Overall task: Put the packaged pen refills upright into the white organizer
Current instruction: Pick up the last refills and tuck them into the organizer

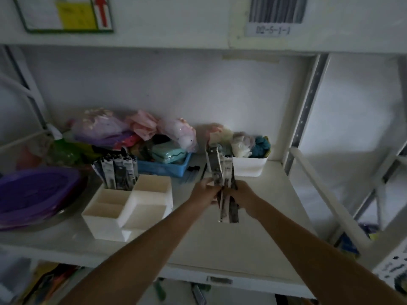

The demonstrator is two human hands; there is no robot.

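A: Where do things stand?

B: I have both hands on one bundle of refill packs (223, 186), held upright above the shelf (220, 245). My left hand (206, 192) and right hand (243, 200) are clenched around its middle, the fingers (203, 182) wrapped on the packs.

A: And the organizer?

B: The white organizer (130, 208) sits down and to the left of my fingers, well apart. Its far-left compartment already holds a row of packs (119, 172) standing up.

A: What worries you?

B: The bundle is fanning out at top and bottom (the packs look slick and loose). If I ease one hand off, I think some could slide out onto the shelf. Also, a splayed bundle may catch a divider wall and tip rather than drop in upright.
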